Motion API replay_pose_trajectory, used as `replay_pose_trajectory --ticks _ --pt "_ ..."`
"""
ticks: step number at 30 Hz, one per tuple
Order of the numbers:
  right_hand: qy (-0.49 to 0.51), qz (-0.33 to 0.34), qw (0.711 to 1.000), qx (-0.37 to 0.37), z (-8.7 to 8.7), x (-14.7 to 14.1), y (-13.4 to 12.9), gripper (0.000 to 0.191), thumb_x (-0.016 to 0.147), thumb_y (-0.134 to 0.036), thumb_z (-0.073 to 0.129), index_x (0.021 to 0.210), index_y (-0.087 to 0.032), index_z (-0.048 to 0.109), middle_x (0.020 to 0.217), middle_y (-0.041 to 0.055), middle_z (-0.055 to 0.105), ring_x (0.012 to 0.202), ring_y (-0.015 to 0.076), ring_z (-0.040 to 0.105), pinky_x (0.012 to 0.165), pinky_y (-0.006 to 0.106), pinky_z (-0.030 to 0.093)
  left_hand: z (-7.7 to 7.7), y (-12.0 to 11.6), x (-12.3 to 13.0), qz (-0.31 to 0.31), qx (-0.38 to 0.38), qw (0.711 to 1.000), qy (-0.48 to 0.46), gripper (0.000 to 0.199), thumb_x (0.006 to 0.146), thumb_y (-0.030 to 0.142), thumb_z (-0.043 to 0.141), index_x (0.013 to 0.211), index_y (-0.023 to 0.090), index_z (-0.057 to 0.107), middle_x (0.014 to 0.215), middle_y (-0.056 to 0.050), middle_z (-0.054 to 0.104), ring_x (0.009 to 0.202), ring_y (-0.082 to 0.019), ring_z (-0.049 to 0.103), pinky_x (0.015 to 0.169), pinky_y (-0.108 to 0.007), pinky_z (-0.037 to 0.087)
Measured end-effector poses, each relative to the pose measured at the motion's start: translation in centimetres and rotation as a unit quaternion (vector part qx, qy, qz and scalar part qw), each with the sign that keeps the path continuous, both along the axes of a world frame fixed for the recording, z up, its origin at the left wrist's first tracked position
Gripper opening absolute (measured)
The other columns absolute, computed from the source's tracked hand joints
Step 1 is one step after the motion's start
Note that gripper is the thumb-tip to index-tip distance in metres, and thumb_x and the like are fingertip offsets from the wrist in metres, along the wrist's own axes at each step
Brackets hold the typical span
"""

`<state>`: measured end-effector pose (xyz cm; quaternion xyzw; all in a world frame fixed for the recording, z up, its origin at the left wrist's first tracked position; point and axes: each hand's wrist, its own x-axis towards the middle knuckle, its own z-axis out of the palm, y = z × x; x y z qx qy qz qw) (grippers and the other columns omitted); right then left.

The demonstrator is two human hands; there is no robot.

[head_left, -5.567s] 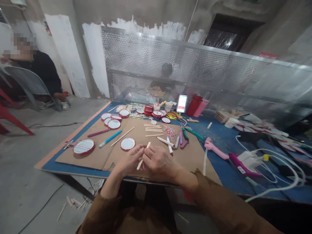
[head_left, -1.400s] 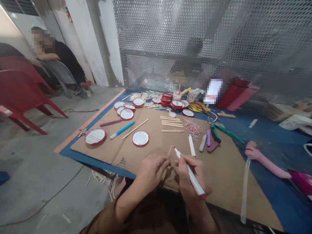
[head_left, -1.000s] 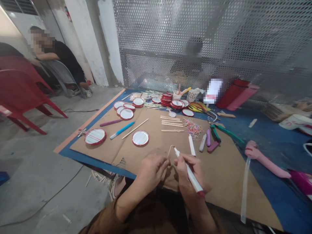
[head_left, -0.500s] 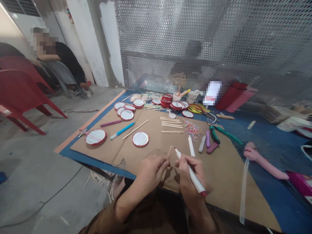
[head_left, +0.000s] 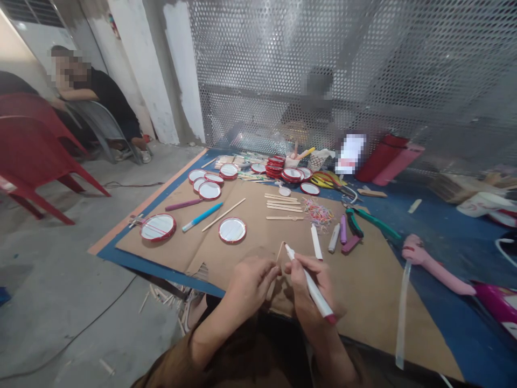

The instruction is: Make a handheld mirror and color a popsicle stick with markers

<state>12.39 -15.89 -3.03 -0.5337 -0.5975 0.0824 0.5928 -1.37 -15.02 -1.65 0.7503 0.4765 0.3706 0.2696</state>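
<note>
My left hand [head_left: 254, 277] is closed on a thin wooden craft stick [head_left: 280, 252], which it holds upright above the cardboard [head_left: 238, 261]. In my right hand [head_left: 309, 280] is a white marker pen [head_left: 315, 290] with a red end, its tip at the top of the stick. Beyond my hands lie several loose craft sticks [head_left: 283, 206], a heap of coloured rubber bands [head_left: 318, 211] and a white marker cap [head_left: 316, 241]. A round white disc with a red rim [head_left: 232, 230] lies to the left, and a similar one with a stick neck [head_left: 157, 228] farther left.
Blue and purple pens [head_left: 202, 217] lie left; green-handled pliers [head_left: 354, 222] and a pink glue gun [head_left: 438, 264] lie right. Stacked red-rimmed discs [head_left: 275, 167] and a lit phone [head_left: 350, 153] stand at the back, before a perforated metal screen [head_left: 258, 75]. A person [head_left: 107, 94] sits far left.
My right hand has shifted slightly left, bringing the marker's tip up against the top of the craft stick. My left hand stays nearly still.
</note>
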Motion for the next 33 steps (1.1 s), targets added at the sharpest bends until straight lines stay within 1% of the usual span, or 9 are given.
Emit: replay_pose_trajectory --ticks 3,7,11,15,20,24,28,33 --pt "-0.013 0.02 1.0 -0.006 0.06 0.21 -0.07 0.014 0.091 -0.033 0.06 0.093 -0.02 0.064 0.076 0.0023 0.07 0.068 0.016 0.068 0.065 0.029 0.055 0.0 0.03 0.0 0.001 -0.002 1.0 0.009 0.028 0.095 0.021 0.047 0.071 0.019 0.06 0.068 -0.002 0.064 0.065 -0.015 0.056 0.06 -0.023 0.037" --pt "-0.002 -0.012 0.999 -0.031 0.12 0.39 -0.13 0.019 0.091 -0.037 0.058 0.092 -0.019 0.064 0.076 0.0031 0.07 0.066 0.0167 0.067 0.062 0.03 0.054 0.0 0.0 0.0 0.001 0.001 1.0 0.017 0.027 0.094 0.02 0.047 0.07 0.019 0.059 0.067 -0.002 0.063 0.066 -0.015 0.056 0.061 -0.023 0.036" --pt "-0.012 0.012 1.0 -0.012 0.03 0.29 -0.05 0.019 0.091 -0.037 0.059 0.092 -0.019 0.065 0.076 0.003 0.07 0.068 0.0166 0.067 0.064 0.03 0.054 0.01 -0.07 -0.04 -0.001 0.0 1.0 0.009 0.028 0.094 0.02 0.047 0.068 0.018 0.057 0.065 -0.001 0.061 0.064 -0.015 0.054 0.059 -0.023 0.034" --pt "-0.012 -0.009 1.0 -0.023 0.15 0.18 -0.04 0.016 0.092 -0.035 0.058 0.091 -0.02 0.064 0.076 0.0027 0.07 0.066 0.0157 0.066 0.062 0.028 0.053 0.0 -0.01 -0.05 -0.002 0.003 1.0 -0.002 0.028 0.094 0.019 0.047 0.068 0.018 0.056 0.065 -0.001 0.059 0.063 -0.014 0.052 0.059 -0.022 0.034" --pt "-0.02 0.011 1.0 -0.017 0.05 0.3 0.06 0.016 0.093 -0.034 0.057 0.089 -0.02 0.063 0.075 0.0025 0.069 0.067 0.0157 0.066 0.062 0.028 0.053 -0.05 0.2 -0.05 -0.004 0.006 1.0 -0.005 0.027 0.094 0.019 0.048 0.067 0.018 0.054 0.065 -0.001 0.058 0.064 -0.014 0.052 0.06 -0.022 0.034" --pt "-0.008 -0.006 1.0 -0.024 -0.06 0.37 0.17 0.016 0.093 -0.035 0.057 0.093 -0.02 0.063 0.075 0.0025 0.069 0.063 0.0148 0.065 0.056 0.026 0.052 -0.1 0.26 -0.02 -0.006 0.002 1.0 -0.004 0.028 0.095 0.02 0.047 0.067 0.018 0.054 0.065 0.0 0.058 0.064 -0.014 0.052 0.06 -0.022 0.034" --pt "-0.013 0.023 0.999 -0.029 0.0 0.36 0.03 0.017 0.093 -0.035 0.057 0.089 -0.02 0.063 0.073 0.0018 0.068 0.064 0.0152 0.066 0.058 0.027 0.053 -0.15 0.18 -0.05 -0.004 0.006 1.0 0.006 0.029 0.094 0.02 0.048 0.066 0.018 0.054 0.065 -0.001 0.059 0.064 -0.014 0.052 0.06 -0.022 0.034" --pt "0.016 -0.012 0.999 -0.036 -0.15 0.48 0.03 0.017 0.091 -0.036 0.059 0.091 -0.019 0.063 0.075 0.0025 0.068 0.064 0.0151 0.064 0.059 0.027 0.051 -0.01 0.08 -0.16 -0.011 0.006 1.0 -0.003 0.027 0.094 0.021 0.047 0.07 0.018 0.057 0.068 -0.002 0.062 0.066 -0.015 0.056 0.061 -0.023 0.037"
